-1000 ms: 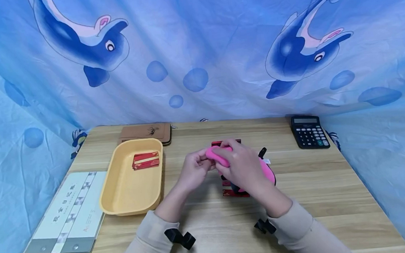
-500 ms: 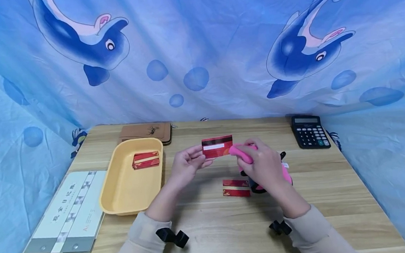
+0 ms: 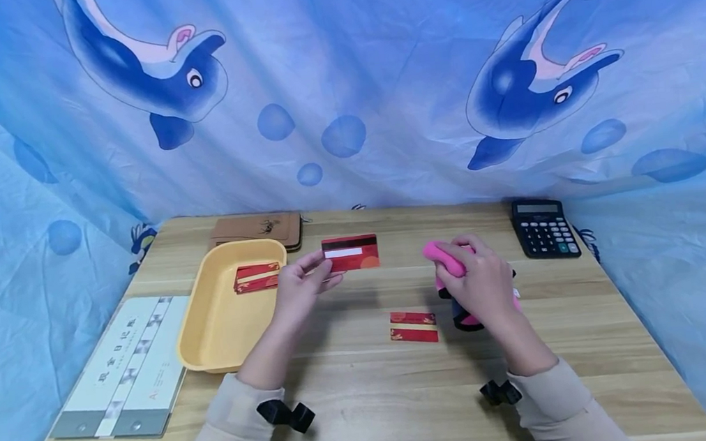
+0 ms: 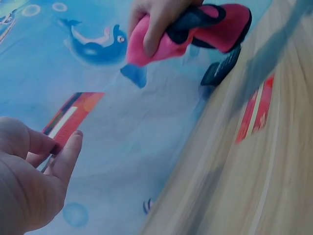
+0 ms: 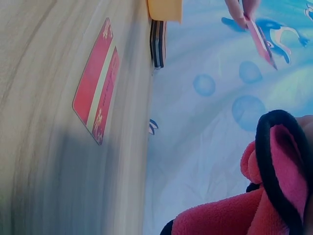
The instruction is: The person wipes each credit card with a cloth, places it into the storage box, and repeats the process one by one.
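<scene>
Between thumb and fingers my left hand (image 3: 300, 284) pinches a red card (image 3: 356, 252) by its left end, raised above the table. A dark stripe and a white strip show on the card's face. My right hand (image 3: 479, 279) grips a bunched pink cloth (image 3: 447, 258) with black edging, part of it hanging below the palm. In the right wrist view the cloth (image 5: 225, 210) is folded, its dark border looping round. A second red card (image 3: 413, 326) with a cream band lies flat on the table between the hands, nearer the person.
A yellow tray (image 3: 190, 340) holding several red cards (image 3: 257, 278) stands left of the left hand. Beyond it lies a brown wallet (image 3: 253, 230). A grey-and-white account book (image 3: 123, 367) is at the far left. At the back right sits a black calculator (image 3: 545, 228).
The hands have drawn apart. My left hand has carried its card leftward toward the tray, and my right hand has moved right with the pink cloth, uncovering the card on the table.
</scene>
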A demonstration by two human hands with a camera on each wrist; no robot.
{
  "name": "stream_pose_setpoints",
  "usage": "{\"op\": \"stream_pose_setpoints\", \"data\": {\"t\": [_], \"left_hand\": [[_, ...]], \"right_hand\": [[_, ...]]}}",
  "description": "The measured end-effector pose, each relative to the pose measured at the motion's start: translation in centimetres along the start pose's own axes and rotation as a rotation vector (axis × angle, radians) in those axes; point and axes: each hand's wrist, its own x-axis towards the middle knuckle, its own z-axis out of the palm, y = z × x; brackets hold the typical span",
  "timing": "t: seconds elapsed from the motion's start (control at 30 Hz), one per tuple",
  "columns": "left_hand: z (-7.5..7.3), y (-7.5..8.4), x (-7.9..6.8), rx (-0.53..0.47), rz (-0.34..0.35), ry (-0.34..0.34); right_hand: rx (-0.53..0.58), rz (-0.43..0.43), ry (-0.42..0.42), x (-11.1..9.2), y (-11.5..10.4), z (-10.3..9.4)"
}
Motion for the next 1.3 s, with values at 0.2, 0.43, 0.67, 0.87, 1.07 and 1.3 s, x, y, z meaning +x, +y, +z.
{"op": "stream_pose_setpoints", "data": {"t": [0.2, 0.43, 0.67, 0.87, 1.07, 1.3], "left_hand": [[-2.7, 1.0, 0.4, 0.033, 0.040, 0.118], [-6.8, 2.1, 1.0, 0.097, 0.106, 0.197], [-10.8, 2.8, 1.8, 0.051, 0.101, 0.242], [-13.6, 2.5, 2.3, 0.088, 0.065, 0.271], [-15.6, 1.6, 2.3, 0.284, -0.012, 0.276], [-16.7, 0.6, 2.7, 0.422, -0.060, 0.195]], "right_hand": [[0.015, 0.005, 0.001, -0.1, 0.2, 0.1], [0.025, 0.012, 0.002, 0.0, 0.3, 0.3], [0.034, 0.013, 0.000, 0.0, 0.3, 0.5], [0.038, 0.018, -0.006, -0.1, 0.3, 0.7], [0.044, 0.022, -0.009, -0.1, 0.3, 0.9], [0.055, 0.043, -0.024, -0.2, 0.1, 1.3]]}}
